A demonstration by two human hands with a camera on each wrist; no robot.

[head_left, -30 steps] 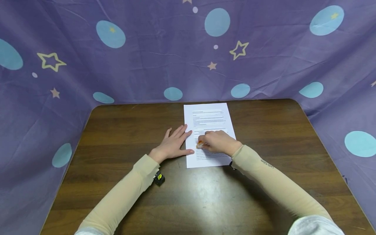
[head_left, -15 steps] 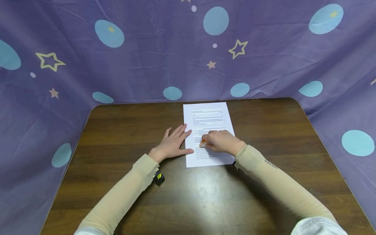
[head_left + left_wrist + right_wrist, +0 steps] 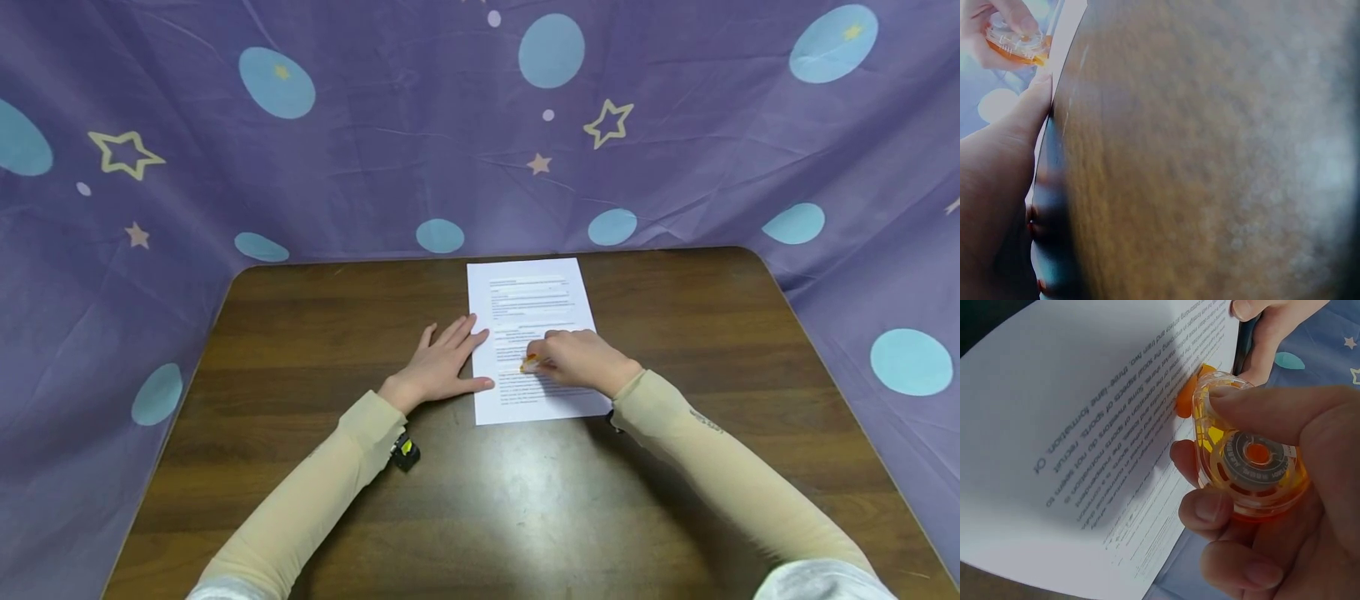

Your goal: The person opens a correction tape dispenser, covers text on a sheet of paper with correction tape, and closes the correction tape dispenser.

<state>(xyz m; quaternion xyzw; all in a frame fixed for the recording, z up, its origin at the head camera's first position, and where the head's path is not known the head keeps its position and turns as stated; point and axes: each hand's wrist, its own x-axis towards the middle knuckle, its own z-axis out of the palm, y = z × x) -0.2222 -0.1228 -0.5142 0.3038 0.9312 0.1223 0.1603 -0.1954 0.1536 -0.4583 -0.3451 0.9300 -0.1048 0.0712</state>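
Note:
A printed white sheet (image 3: 525, 292) lies on the wooden table. My right hand (image 3: 583, 360) grips a clear orange correction tape dispenser (image 3: 1254, 456) between thumb and curled fingers. Its orange tip (image 3: 1190, 394) is at the lines of print, in the lower half of the sheet. At the sheet's left edge my left hand (image 3: 437, 371) lies flat with fingers spread. Its fingertips and thumb rest on the paper. In the left wrist view, the dispenser (image 3: 1016, 44) shows close to the left thumb (image 3: 1032, 103).
The brown table (image 3: 315, 333) stretches out to both sides of the paper. A purple curtain (image 3: 360, 150) with stars and blue ovals hangs behind and beside it. A black wrist device (image 3: 406, 452) is strapped at the left cuff.
My right hand has slid a short way to the right across the sheet, with the correction tape dispenser in its grip. The left hand has stayed in place on the paper's edge.

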